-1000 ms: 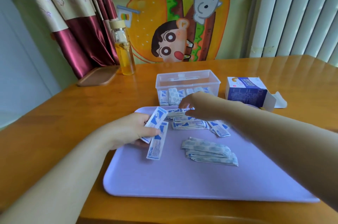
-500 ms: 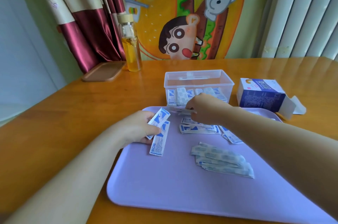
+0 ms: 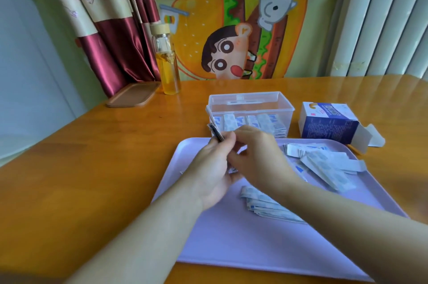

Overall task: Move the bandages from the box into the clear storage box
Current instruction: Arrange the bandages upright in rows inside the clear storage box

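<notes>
My left hand (image 3: 214, 167) grips a small stack of wrapped bandages (image 3: 215, 133) edge-on, lifted above the lilac tray (image 3: 231, 237). My right hand (image 3: 257, 156) meets it from the right, fingers curled onto the same stack. Just behind the hands stands the clear storage box (image 3: 250, 104), with several bandages upright along its front wall. Loose bandage piles lie on the tray at front centre (image 3: 266, 205) and at right (image 3: 324, 163). The blue and white bandage box (image 3: 328, 121) lies on its side to the right, its flap open.
A glass bottle of yellow liquid (image 3: 165, 61) and a brown wooden tray (image 3: 133, 96) stand at the back left of the orange wooden table (image 3: 92, 156). Curtains, a cartoon poster and white blinds are behind the table.
Both hands came together over the tray's far left. The left hand lifted its bandages off the tray, and the right hand moved left to join it. The camera shifted left.
</notes>
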